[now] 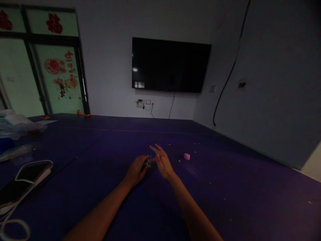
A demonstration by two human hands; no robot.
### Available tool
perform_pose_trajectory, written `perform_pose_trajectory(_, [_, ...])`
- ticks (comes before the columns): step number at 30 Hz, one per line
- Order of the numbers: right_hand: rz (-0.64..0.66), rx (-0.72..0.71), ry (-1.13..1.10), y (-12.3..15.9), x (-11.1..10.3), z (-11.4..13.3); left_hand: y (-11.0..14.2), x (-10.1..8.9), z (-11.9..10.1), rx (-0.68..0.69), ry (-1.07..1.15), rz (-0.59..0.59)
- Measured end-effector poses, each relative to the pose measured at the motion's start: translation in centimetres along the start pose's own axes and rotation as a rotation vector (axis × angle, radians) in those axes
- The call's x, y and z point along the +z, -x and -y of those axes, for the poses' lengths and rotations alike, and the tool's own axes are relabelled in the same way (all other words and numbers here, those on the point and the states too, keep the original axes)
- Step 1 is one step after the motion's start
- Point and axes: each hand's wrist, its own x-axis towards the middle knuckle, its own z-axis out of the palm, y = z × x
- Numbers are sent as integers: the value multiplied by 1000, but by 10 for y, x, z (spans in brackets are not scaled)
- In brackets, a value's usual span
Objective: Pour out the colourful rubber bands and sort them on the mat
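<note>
"What are you holding?"

"A small, dark, shiny piece (147, 162). It sits just below the centre of my view, over a purple surface (250, 190). Take every hour from there, with twelve straight ahead."

"How do you have it?"

"My left hand (136, 170) reaches in from seven o'clock, fingers curled, gripping the piece at their tips. My right hand (164, 165) comes from five o'clock, close against the other side. Two of its fingers stretch out loosely towards eleven. Whether its thumb or other fingers pinch the piece, I cannot tell; that spot is too small and dim."

"So the two are together?"

"Nearly meeting, with the piece between them."

"What else is near?"

"A pink lump (187, 156) lies at three o'clock, near my right hand but untouched, with white flecks (179, 161) around it. At nine, well apart, rests a phone (32, 177) with a white cable (25, 181) looped over it."

"How far along are you?"

"The piece is picked up and held; that much is done. My right hand seems to be working on it, so I judge this midway. How much is left, I cannot tell."
</note>
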Motion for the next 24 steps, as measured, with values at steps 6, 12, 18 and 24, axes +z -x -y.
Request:
perform_pose_trajectory(6, [-357,130,-45,-1,-8,-20,-1,0,-1,-109,2,-41])
perform_pose_trajectory(12, [-375,434,483,22,-36,-87,-1,3,-1,-146,0,-102])
perform_pose_trajectory(18, [-177,640,697,36,-58,-145,0,6,0,-155,6,-111])
perform_pose_trajectory(24, [-205,623,600,26,-71,-152,-2,8,-1,-153,2,-110])
